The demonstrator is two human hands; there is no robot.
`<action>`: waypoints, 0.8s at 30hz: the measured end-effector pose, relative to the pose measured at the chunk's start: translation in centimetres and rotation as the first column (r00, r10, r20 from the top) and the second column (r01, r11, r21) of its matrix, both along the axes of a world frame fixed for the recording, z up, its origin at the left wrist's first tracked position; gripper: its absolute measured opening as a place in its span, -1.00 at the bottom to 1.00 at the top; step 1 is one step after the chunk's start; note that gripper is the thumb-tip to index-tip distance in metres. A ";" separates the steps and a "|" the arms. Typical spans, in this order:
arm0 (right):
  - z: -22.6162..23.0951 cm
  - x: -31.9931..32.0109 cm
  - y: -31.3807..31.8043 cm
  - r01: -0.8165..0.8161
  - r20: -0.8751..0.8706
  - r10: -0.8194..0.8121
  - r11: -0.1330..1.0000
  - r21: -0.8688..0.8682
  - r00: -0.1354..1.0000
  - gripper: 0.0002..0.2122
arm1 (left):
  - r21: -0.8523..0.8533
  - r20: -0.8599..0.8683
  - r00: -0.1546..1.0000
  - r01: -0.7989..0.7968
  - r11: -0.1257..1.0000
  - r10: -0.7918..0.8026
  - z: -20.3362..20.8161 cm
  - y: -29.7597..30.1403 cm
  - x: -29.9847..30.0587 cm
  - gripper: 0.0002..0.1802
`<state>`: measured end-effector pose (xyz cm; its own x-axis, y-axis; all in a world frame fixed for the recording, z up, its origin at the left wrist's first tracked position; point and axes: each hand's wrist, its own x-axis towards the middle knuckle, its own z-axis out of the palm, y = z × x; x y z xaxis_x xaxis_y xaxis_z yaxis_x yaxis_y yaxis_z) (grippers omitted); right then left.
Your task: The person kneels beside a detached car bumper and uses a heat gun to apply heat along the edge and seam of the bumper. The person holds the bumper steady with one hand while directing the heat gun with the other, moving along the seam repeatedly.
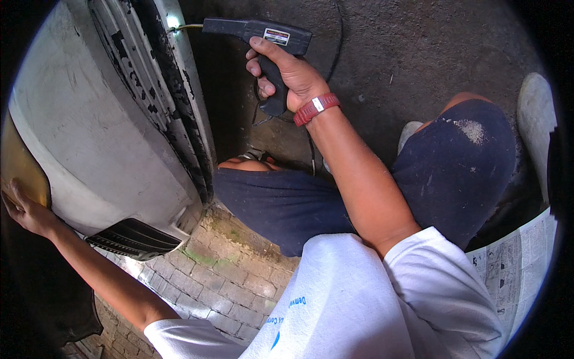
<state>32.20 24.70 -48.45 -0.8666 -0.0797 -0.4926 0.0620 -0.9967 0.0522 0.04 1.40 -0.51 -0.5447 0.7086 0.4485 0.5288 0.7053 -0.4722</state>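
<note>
The right grip (293,70) was closed around the handle of a black gun (239,28); the thumb lay up along the side of the body, and the other fingers curled around the handle. The gun was at the top of the view, right of a white panel (89,113); its barrel pointed left, and a thin tip (191,26) ran from it to the panel's edge strip (180,51); a bright glow (174,24) covered the end of the tip, so I could not tell whether metal and strip touched.

The left grip (28,212) was spread, its fingers laid over the lower part of an amber piece (33,161) on the panel's far left; how firmly it pressed could not be told. The strip and the ribs beside it showed dark, flaked patches; a black grille (139,238) was set in the panel's lower end, above grey pavers (239,281).

A red band (317,109) circled the right wrist; a black cable (341,36) ran over the dark floor (418,36) behind the gun. The person sat low in dark shorts (275,200) and a white shirt (347,287); pale dust (471,130) marked the right knee; a printed sheet (517,263) lay at the lower right.
</note>
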 end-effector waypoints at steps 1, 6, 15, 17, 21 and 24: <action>0.0 0.0 0.0 0.001 0.000 -0.001 1.000 0.003 1.000 -0.66 | 0.002 0.001 1.000 0.000 1.000 0.000 0.0 0.0 0.0 -0.23; 0.1 0.0 -0.1 -0.005 0.006 0.005 1.000 0.021 1.000 -0.65 | 0.004 0.003 1.000 -0.001 1.000 0.001 -0.2 -0.1 0.0 -0.23; 0.1 0.0 -0.2 -0.002 0.005 0.002 1.000 0.007 1.000 -0.65 | 0.016 0.004 1.000 0.003 1.000 -0.003 -0.2 -0.2 0.0 -0.24; 0.1 0.0 -0.2 0.001 0.002 -0.001 1.000 0.009 1.000 -0.65 | 0.018 0.004 1.000 0.004 1.000 -0.004 -0.1 -0.2 0.0 -0.24; 0.1 0.0 -0.3 0.002 0.000 -0.002 1.000 0.005 1.000 -0.66 | 0.020 0.006 1.000 0.004 1.000 -0.004 -0.1 -0.3 0.0 -0.25; 0.1 0.0 -0.3 0.003 -0.006 -0.003 1.000 -0.005 1.000 -0.66 | 0.022 0.005 1.000 0.004 1.000 -0.004 -0.1 -0.3 -0.1 -0.25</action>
